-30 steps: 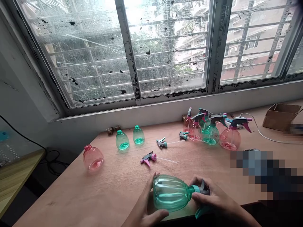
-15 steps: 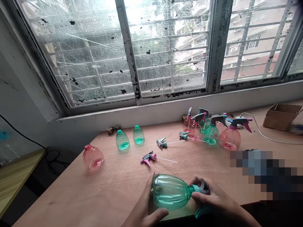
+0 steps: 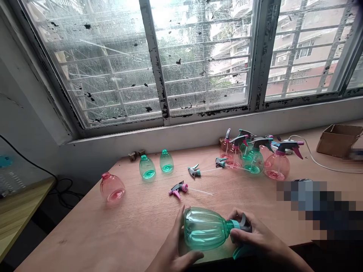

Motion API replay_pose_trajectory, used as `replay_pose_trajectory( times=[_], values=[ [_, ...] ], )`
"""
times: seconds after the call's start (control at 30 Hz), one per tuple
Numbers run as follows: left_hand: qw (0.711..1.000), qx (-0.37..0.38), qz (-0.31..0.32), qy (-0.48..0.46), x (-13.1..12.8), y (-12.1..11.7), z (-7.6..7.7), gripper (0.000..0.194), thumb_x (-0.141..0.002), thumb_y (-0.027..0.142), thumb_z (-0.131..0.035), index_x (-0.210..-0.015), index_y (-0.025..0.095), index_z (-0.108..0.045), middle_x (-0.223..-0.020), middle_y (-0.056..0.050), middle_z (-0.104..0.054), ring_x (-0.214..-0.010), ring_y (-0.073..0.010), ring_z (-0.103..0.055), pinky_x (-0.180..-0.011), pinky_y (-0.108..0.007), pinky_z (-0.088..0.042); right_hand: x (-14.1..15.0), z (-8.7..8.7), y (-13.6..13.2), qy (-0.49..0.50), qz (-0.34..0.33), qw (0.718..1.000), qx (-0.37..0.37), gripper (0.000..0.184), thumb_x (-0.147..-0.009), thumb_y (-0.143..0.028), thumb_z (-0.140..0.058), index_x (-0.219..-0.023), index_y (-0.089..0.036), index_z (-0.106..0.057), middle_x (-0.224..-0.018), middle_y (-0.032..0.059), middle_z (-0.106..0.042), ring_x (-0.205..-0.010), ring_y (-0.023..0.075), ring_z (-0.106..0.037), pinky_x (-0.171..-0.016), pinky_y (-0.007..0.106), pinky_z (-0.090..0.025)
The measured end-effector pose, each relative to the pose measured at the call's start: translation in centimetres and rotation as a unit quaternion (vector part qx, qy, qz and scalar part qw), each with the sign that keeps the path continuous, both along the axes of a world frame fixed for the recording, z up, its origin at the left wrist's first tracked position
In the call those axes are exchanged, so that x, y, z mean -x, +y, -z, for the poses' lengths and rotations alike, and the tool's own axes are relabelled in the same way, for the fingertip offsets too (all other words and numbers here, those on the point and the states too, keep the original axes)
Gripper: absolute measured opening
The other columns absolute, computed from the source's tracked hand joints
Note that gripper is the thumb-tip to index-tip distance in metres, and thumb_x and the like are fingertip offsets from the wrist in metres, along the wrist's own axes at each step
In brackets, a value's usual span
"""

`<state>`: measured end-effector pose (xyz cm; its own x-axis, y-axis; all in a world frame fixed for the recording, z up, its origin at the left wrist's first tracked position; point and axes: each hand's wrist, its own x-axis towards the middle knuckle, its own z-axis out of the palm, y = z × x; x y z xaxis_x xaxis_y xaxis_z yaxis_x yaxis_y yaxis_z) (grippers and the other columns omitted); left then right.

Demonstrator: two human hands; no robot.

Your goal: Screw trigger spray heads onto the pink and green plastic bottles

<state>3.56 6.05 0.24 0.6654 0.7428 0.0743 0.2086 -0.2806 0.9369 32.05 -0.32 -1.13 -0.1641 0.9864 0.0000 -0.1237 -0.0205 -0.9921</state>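
A green ribbed spray bottle [image 3: 205, 229] lies sideways just above the table's near edge, its base toward the left. My left hand [image 3: 178, 247] cups the base end, fingers behind it and thumb below. At the neck, my right hand [image 3: 255, 234] pinches the teal collar of the grey-and-teal trigger spray head [image 3: 235, 224], which sits on the bottle mouth. Beyond the bottle lies a pink-and-grey spray head [image 3: 178, 189] with its thin tube. Two teal-and-grey spray heads, one nearer [image 3: 194, 171] and one farther right [image 3: 220, 163], lie behind it.
Left on the wooden table [image 3: 85, 226] stand an open pink bottle [image 3: 112, 187] and two open green bottles [image 3: 147, 167]. Several bottles with spray heads, including a pink one [image 3: 277, 164], cluster at back right. A white cable [image 3: 310, 153], a cardboard box [image 3: 337, 140] and a blurred patch are farther right.
Both hands keep their hold on the bottle and spray head, with barely any movement. The whole view has shifted very slightly.
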Motion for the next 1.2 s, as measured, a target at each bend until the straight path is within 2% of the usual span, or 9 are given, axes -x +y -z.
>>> replay_pose_trajectory(
  times=[0.07,0.2,0.33,0.6,0.73,0.83,0.93,1.1,1.2],
  values=[
    [1.0,-0.007,0.001,-0.001,0.0,0.1,0.3,0.109,-0.079,0.017,-0.076,-0.159,0.031,-0.004,-0.169,-0.007,-0.017,-0.155,-0.0309,-0.015,-0.127,-0.048,-0.011,0.0,-0.1,0.0,-0.002,0.003,1.0,-0.001,0.041,-0.078,-0.051,-0.079,-0.092,-0.017,-0.06,-0.072,0.0002,-0.069,-0.064,0.0156,-0.059,-0.062,0.026,-0.041],
    [0.999,-0.047,-0.008,0.012,0.0,0.2,0.5,0.099,-0.08,0.016,-0.076,-0.158,0.029,-0.017,-0.169,-0.006,-0.018,-0.156,-0.031,-0.012,-0.128,-0.048,-0.01,0.0,-0.2,-0.1,-0.007,0.003,1.0,-0.002,0.041,-0.078,-0.05,-0.08,-0.094,-0.017,-0.061,-0.072,0.0002,-0.069,-0.065,0.0152,-0.059,-0.062,0.025,-0.041],
    [0.999,-0.036,0.0,0.001,0.0,0.3,0.5,0.102,-0.081,0.015,-0.075,-0.159,0.03,-0.011,-0.169,-0.006,-0.018,-0.155,-0.0303,-0.015,-0.127,-0.047,-0.013,-0.1,0.0,-0.1,-0.006,0.001,1.0,0.0,0.041,-0.079,-0.049,-0.08,-0.096,-0.017,-0.061,-0.073,0.0,-0.069,-0.065,0.0145,-0.059,-0.062,0.025,-0.041],
    [0.999,0.026,0.01,-0.021,0.0,-0.1,-0.4,0.102,-0.084,0.041,-0.074,-0.16,0.023,-0.009,-0.169,-0.008,-0.018,-0.155,-0.0309,-0.016,-0.128,-0.044,-0.013,-0.3,0.3,0.0,-0.006,-0.008,1.0,0.002,0.041,-0.081,-0.049,-0.078,-0.099,-0.017,-0.059,-0.074,0.0,-0.069,-0.065,0.0149,-0.06,-0.061,0.025,-0.041],
    [0.999,0.036,0.013,-0.011,0.0,0.0,-0.4,0.1,-0.081,0.031,-0.078,-0.159,0.023,-0.015,-0.168,-0.007,-0.021,-0.155,-0.0291,-0.017,-0.127,-0.041,-0.015,-0.3,0.4,0.1,-0.004,-0.006,1.0,0.004,0.041,-0.081,-0.048,-0.079,-0.098,-0.017,-0.059,-0.074,0.0,-0.069,-0.065,0.0148,-0.06,-0.061,0.025,-0.041],
    [0.999,0.036,0.013,-0.023,-0.1,0.2,-0.3,0.102,-0.079,0.021,-0.077,-0.159,0.026,-0.012,-0.168,-0.006,-0.022,-0.155,-0.0281,-0.018,-0.126,-0.04,-0.021,-0.3,0.4,0.1,0.001,-0.005,1.0,0.0,0.041,-0.08,-0.048,-0.079,-0.098,-0.017,-0.059,-0.074,0.0001,-0.07,-0.065,0.0147,-0.06,-0.061,0.025,-0.041],
    [0.999,0.042,0.01,-0.024,-0.1,0.1,-0.6,0.104,-0.078,0.018,-0.077,-0.159,0.027,-0.012,-0.169,-0.005,-0.021,-0.155,-0.0287,-0.017,-0.126,-0.04,-0.023,-0.2,0.4,0.0,0.002,-0.002,1.0,-0.003,0.041,-0.08,-0.048,-0.08,-0.097,-0.017,-0.059,-0.073,0.0001,-0.07,-0.064,0.0147,-0.06,-0.061,0.025,-0.041],
    [0.998,0.056,0.015,-0.032,0.1,-0.5,-1.4,0.101,-0.083,0.038,-0.075,-0.16,0.024,-0.01,-0.168,-0.007,-0.021,-0.156,-0.0295,-0.013,-0.127,-0.041,-0.017,-0.2,0.4,0.0,0.001,-0.003,1.0,-0.001,0.04,-0.079,-0.048,-0.08,-0.094,-0.017,-0.059,-0.072,0.0,-0.069,-0.063,0.0141,-0.059,-0.06,0.025,-0.04],
    [0.999,0.048,0.016,-0.019,0.1,-0.8,-1.7,0.092,-0.087,0.04,-0.071,-0.159,0.022,-0.017,-0.168,-0.007,-0.022,-0.155,-0.0296,-0.015,-0.127,-0.042,-0.016,-0.2,0.3,0.0,0.002,-0.003,1.0,0.003,0.041,-0.079,-0.048,-0.08,-0.096,-0.017,-0.059,-0.073,0.0,-0.07,-0.063,0.0142,-0.06,-0.061,0.024,-0.041]
  ],
)
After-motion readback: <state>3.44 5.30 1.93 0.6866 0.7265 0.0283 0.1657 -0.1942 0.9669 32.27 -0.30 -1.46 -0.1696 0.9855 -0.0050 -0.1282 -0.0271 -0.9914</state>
